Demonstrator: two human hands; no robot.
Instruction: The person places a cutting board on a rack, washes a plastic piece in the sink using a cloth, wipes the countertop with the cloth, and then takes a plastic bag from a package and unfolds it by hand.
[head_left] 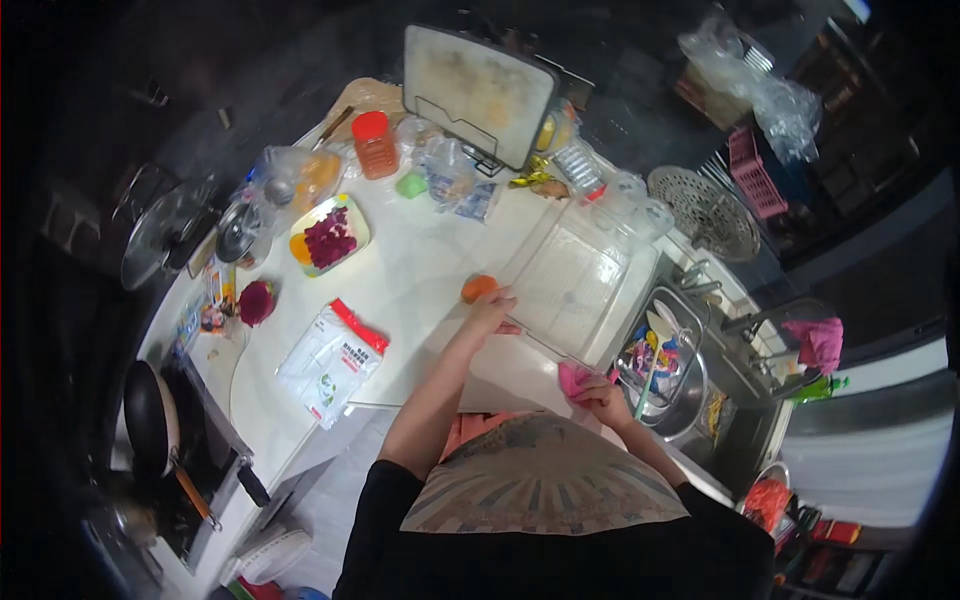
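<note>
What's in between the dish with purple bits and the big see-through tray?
Mostly bare white counter, as the head view shows. A round orange thing lies close to the tray, right by the left hand.

white kitchen counter [430,250], steel sink [742,402] at right, pale floor [335,510], dark surroundings [280,60]

"What's the right hand [603,398] holding?"
"A pink cloth [574,381], near a clear tray [572,285]."
"And the left hand [489,314]?"
"At the tray's edge, just beside a round orange thing [478,288]."
</note>
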